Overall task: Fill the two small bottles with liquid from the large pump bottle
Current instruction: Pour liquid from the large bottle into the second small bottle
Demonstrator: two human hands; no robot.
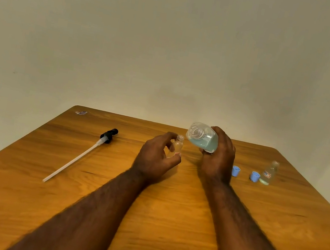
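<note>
Two bare hands meet just right of the frame's centre, close together but not touching. The left hand [155, 158] curls its thumb and fingers round a small clear bottle [176, 146], holding it roughly upright with its neck uncapped. The right hand [218, 157] grips a large clear bottle of pale blue-green liquid [202, 137] from behind. It is tipped over so that its open threaded neck points toward the camera and sits just above and to the right of the small bottle's mouth.

At the right of the frame a second small clear bottle with a red-and-blue label [269, 172] stands upright on the wooden table [16, 198], uncapped, with a little pale liquid low in it. Two light-blue caps lie between it and the right hand: one [255, 176] just beside the labelled bottle, the other [235, 171] near the wrist.

Left of centre, well apart from both hands, a black pump head with a long white dip tube [109, 135] lies flat on the table. A small sticker [81, 112] marks the table's far left corner.
</note>
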